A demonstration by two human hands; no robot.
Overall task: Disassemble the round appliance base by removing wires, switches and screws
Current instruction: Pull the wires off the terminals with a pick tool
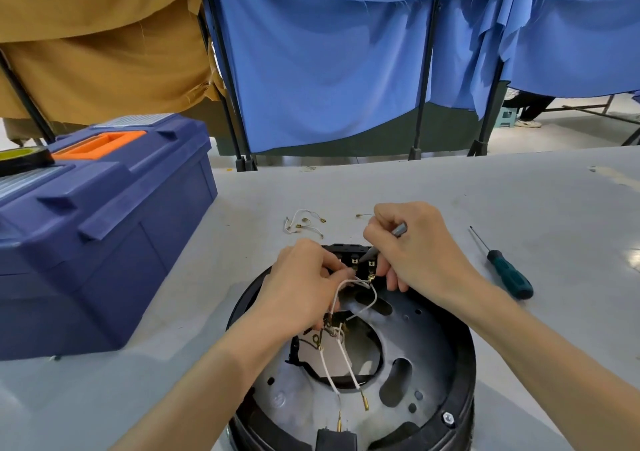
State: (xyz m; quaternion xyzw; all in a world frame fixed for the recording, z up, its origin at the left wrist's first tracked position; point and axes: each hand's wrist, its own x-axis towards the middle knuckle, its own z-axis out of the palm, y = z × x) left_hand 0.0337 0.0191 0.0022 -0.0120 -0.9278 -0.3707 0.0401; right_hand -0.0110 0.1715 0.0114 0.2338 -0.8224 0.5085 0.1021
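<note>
The round appliance base [429, 364], black-rimmed with a grey metal plate inside, lies on the table in front of me. At its far edge sits a black switch block [362, 263] with brass terminals. My right hand [419, 250] grips a slim grey tool [384, 241] whose tip points at those terminals. My left hand [301, 284] pinches a white wire [367, 303] close to the switch block. More white wires [341, 364] with brass ends trail across the base's central opening.
Loose removed wires [303, 224] lie on the table [519, 194] beyond the base. A green-handled screwdriver [505, 270] rests to the right. A blue toolbox [97, 229] with a tape roll [22, 158] on it stands at the left. Blue and tan curtains hang behind.
</note>
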